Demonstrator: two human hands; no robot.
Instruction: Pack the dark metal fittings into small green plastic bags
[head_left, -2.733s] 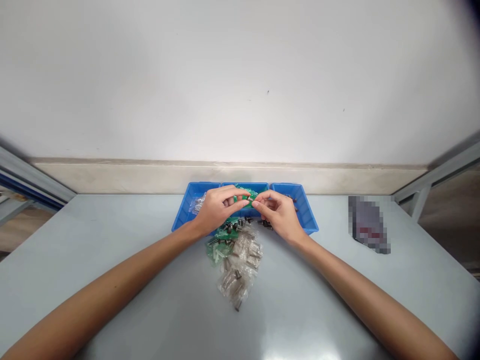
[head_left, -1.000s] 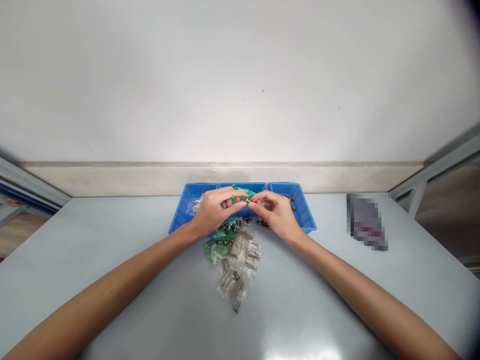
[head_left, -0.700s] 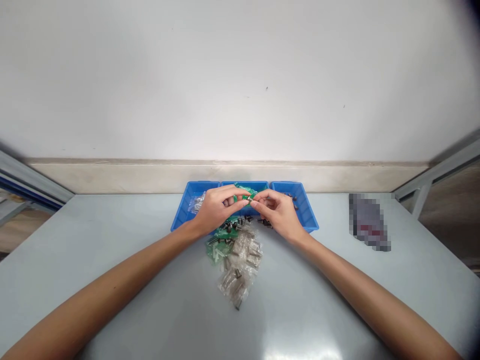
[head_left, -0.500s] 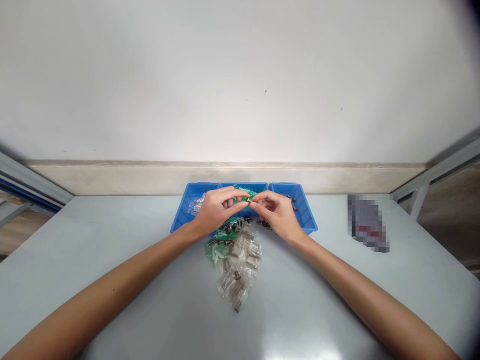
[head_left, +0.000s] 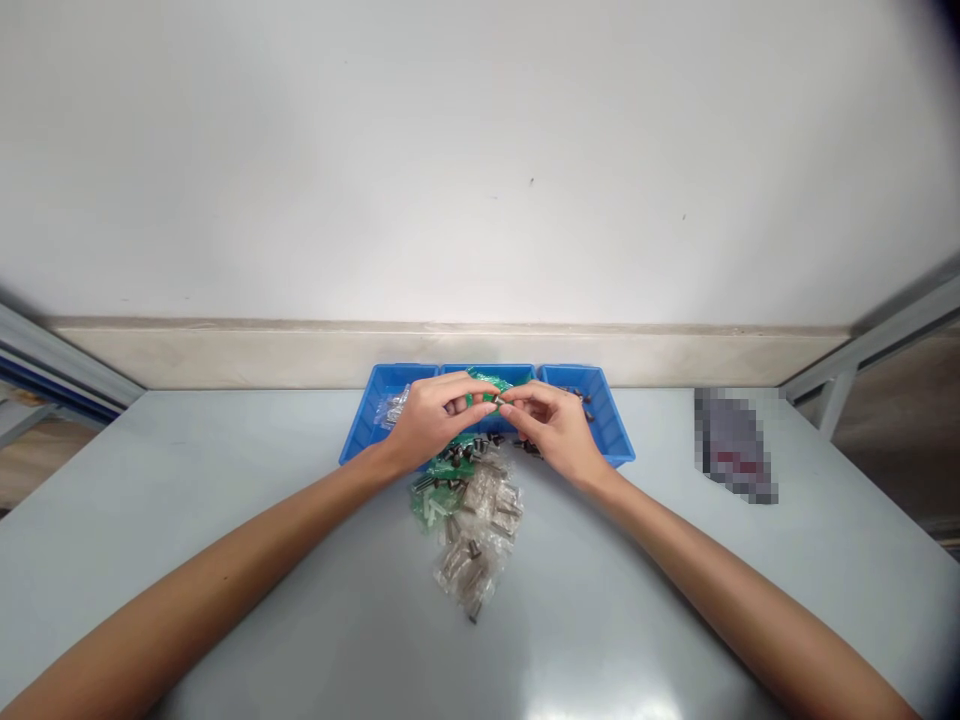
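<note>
My left hand [head_left: 430, 416] and my right hand [head_left: 556, 426] meet fingertip to fingertip over the front of the middle blue bin [head_left: 487, 372]. A small metal screw [head_left: 499, 401] is pinched between both thumbs and forefingers; its far details are too small to make out. Below the hands lies a pile of clear plastic packets [head_left: 491, 500] with metal pieces inside. Green packets [head_left: 435, 505] and loose dark screws [head_left: 459, 455] are at the pile's upper left. More green packets [head_left: 491, 380] lie in the middle bin, partly hidden by my fingers.
The left blue bin [head_left: 364, 430] holds clear packets [head_left: 394, 408]. Dark screws [head_left: 587, 408] lie in the right blue bin [head_left: 616, 440]. A blurred-out grey object [head_left: 736, 445] rests on the grey table [head_left: 300, 620] to the right. A wall [head_left: 480, 200] stands behind; metal frames flank both sides.
Both hands keep the same pinch on the screw. Only a very slight shift of the whole view is visible; the packets and bins stay where they were.
</note>
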